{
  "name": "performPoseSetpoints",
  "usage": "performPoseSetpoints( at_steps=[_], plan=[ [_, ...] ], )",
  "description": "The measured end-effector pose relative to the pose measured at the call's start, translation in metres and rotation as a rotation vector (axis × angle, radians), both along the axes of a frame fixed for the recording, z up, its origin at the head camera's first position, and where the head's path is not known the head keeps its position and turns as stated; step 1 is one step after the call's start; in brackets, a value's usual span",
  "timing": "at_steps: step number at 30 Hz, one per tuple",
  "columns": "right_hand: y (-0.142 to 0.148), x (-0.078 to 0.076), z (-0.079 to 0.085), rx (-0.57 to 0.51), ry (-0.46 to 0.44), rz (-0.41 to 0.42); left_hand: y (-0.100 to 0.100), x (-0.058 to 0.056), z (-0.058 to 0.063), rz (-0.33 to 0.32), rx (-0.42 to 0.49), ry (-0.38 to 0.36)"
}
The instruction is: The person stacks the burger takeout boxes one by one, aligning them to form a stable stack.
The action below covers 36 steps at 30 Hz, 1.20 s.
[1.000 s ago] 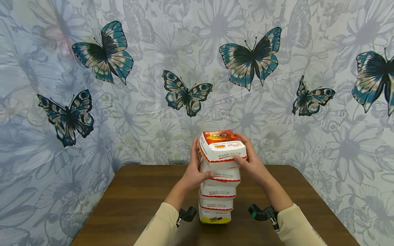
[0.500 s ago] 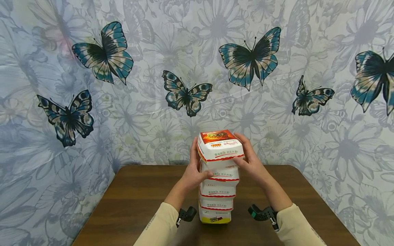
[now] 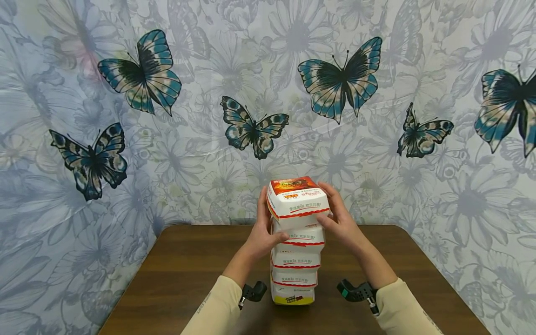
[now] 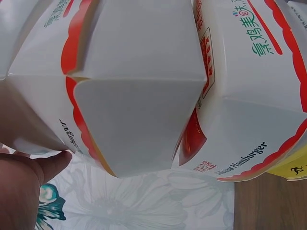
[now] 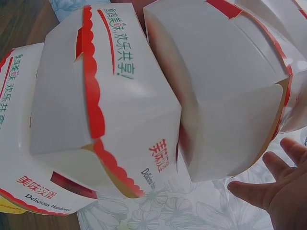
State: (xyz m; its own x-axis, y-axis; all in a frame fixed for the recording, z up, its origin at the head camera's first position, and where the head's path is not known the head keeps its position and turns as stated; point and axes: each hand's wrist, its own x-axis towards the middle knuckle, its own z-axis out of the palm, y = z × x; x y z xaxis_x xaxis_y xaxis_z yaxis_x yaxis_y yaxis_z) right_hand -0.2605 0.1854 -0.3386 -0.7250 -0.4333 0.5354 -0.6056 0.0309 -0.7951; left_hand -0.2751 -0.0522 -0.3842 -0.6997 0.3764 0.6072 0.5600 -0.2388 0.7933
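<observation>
Several white paper burger boxes stand in a leaning stack. The top burger box (image 3: 298,200), with a red burger picture on its lid, sits slightly turned on the second burger box (image 3: 303,236). My left hand (image 3: 264,232) lies along the left side, fingers straight beside the top box and thumb across the second box's front. On the right, my right hand (image 3: 341,221) has its fingers spread beside the top box, thumb near its lower corner; the right wrist view shows those fingertips (image 5: 240,188) close by its side. The lowest box (image 3: 292,296) has a yellow front.
The stack stands on a brown wooden table (image 3: 188,260) with rounded far corners. Behind it hangs a pale floral backdrop (image 3: 201,186) with blue butterflies. Black wrist cameras (image 3: 254,292) jut inward from both sleeves, either side of the stack.
The top burger box has shifted a little to the left. Some space now shows between its right side and my right hand. My left hand has edged slightly left.
</observation>
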Motion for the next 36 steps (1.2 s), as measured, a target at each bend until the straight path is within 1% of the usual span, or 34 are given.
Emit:
performPoseSetpoints(
  at_steps=[6,12,17,22,29,36],
  plan=[
    [-0.0006,0.0021,0.0006,0.001,0.000,0.009,-0.0016,0.0008,0.0005,0.001,0.001,0.008],
    [-0.0018,0.0030,-0.0003,0.011,-0.003,-0.006,-0.0025,0.0016,0.0000,0.008,-0.005,-0.009],
    [-0.0032,0.0026,-0.0007,0.025,0.018,-0.028,-0.0027,0.0008,-0.0004,0.027,-0.004,-0.014],
    [-0.0037,0.0014,-0.0014,0.014,0.034,-0.019,-0.0032,0.0007,-0.0002,0.026,0.013,-0.011],
    [-0.0037,-0.0002,-0.0037,0.007,0.011,-0.015,-0.0028,0.0000,-0.0012,0.033,0.027,-0.021],
    [-0.0044,0.0019,-0.0038,0.009,-0.007,-0.007,-0.0024,-0.0006,-0.0014,0.079,-0.002,-0.025]
  ],
)
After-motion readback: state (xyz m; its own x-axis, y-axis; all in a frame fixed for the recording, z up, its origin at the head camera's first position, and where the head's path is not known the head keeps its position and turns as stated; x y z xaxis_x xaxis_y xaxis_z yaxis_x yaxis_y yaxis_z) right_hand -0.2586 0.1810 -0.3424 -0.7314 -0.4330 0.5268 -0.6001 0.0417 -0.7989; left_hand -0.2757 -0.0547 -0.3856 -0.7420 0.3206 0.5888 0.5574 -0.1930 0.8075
